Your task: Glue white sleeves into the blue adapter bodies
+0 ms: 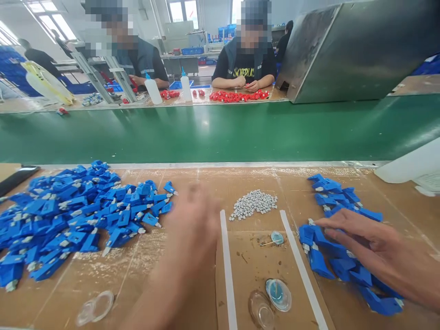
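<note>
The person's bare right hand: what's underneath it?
Around the bare right hand, blue wedge-shaped plastic pieces show, some with pale grey tips; whatever lies directly beneath is covered.

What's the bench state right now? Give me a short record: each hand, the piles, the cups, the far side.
Left hand: blurred, beside the large blue pile; grip cannot be told
Right hand: fingertips at the pale end of a blue piece in the smaller blue group; grip unclear
Grey pieces: small heap near the far ends of two white strips
Cups: between the strips, one with blue contents, one clear
Far side: red pieces beyond the green belt
</note>
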Motion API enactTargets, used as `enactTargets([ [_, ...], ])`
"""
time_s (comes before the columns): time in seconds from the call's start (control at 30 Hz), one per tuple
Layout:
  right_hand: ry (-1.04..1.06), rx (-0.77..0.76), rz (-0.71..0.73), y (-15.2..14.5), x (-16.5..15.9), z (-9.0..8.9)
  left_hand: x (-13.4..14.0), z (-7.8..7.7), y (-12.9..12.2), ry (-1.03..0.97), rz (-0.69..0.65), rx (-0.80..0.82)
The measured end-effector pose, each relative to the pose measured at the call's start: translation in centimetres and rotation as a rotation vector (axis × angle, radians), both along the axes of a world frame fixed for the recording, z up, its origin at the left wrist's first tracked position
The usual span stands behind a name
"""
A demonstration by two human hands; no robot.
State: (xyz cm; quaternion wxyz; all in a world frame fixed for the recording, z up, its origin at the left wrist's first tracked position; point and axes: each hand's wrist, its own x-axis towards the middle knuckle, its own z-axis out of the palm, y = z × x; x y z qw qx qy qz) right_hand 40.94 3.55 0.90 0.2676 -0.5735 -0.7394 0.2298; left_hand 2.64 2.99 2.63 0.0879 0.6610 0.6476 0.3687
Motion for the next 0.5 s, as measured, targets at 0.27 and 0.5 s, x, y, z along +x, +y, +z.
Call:
enactTargets([
  [0.27, -0.057, 0.102, -0.179, 0.6, -2.0, 2.9, 18.5, -2.6, 3.6, 0.363, -0.798, -0.578],
  [0.5, -0.055, 0.096, -0.267, 0.1, 0.2, 0.6, 20.4, -2.1, 5.6, 0.396, -0.806, -0.617],
])
